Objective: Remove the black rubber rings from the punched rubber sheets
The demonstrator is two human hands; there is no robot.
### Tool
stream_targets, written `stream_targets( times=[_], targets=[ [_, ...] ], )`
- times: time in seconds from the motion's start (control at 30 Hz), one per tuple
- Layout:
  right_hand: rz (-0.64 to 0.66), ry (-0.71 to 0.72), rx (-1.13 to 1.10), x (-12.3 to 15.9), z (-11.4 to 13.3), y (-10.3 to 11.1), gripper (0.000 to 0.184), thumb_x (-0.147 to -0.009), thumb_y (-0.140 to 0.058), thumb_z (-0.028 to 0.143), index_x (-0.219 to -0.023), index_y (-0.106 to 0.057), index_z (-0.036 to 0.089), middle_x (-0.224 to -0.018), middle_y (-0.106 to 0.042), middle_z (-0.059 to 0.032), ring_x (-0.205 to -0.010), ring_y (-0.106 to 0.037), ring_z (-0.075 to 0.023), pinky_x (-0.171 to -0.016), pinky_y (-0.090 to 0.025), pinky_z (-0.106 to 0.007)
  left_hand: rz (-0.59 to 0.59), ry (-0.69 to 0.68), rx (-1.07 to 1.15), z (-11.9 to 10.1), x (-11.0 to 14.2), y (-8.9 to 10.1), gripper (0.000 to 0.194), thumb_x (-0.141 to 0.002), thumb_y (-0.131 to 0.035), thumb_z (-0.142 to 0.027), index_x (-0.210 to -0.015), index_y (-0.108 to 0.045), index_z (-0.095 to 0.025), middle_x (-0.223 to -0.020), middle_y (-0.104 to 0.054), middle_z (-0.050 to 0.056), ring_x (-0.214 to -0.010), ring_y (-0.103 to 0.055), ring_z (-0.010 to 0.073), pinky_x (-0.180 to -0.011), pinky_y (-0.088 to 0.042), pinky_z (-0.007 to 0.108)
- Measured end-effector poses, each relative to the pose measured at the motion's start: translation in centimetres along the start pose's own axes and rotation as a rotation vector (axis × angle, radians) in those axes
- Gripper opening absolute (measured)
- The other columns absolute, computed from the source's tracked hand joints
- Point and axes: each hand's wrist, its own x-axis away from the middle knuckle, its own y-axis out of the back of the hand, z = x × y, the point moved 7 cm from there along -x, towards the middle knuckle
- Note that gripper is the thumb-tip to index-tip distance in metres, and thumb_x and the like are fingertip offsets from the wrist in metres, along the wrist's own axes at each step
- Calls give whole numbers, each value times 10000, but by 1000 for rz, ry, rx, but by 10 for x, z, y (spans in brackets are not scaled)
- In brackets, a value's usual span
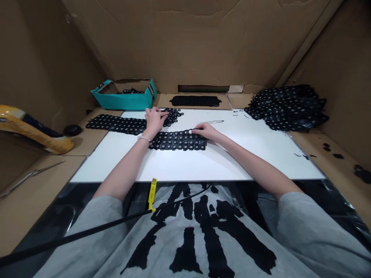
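A strip of linked black rings [178,141] lies flat on the white board, with pale dots showing through its holes. My right hand [205,131] is closed in a pinch on the strip's far edge, near its right end; a ring shows beside the fingertips. My left hand [154,121] reaches over the strip's left side to a small pile of loose black rings [174,116]. Its fingers are bent together at the pile's left side, and whatever is between them is hidden. Behind my left wrist, a longer ring strip [116,124] stretches left.
A teal box [124,101] with black rings stands back left. A rolled black strip [195,101] lies at the back; a heap of ring sheets [290,106] is at right. A white pen-like tool [214,122], tweezers [31,175] and a yellow-handled object [37,131] lie around the white board [246,154].
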Motion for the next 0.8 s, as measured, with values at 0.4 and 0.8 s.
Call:
stream_targets(
  times=[0.4,0.8],
  targets=[
    [9,149,53,-5,10,3,191,-765,-710,352,-800,-756,170,-807,-734,-32,-780,-587,-173,-776,-426,-295,806,-292,284,-83,39,-45,416,-812,-648,-594,-925,-794,-221,-774,-734,49,-791,-593,231,-770,-447,345],
    [-17,207,74,-4,10,-7,287,-796,-673,417,-818,-771,148,-807,-746,-42,-805,-605,-196,-765,-426,-295,628,-358,249,-96,42,-29,404,-753,-730,-603,-901,-772,-230,-890,-722,62,-1009,-540,268,-931,-426,401]
  ],
)
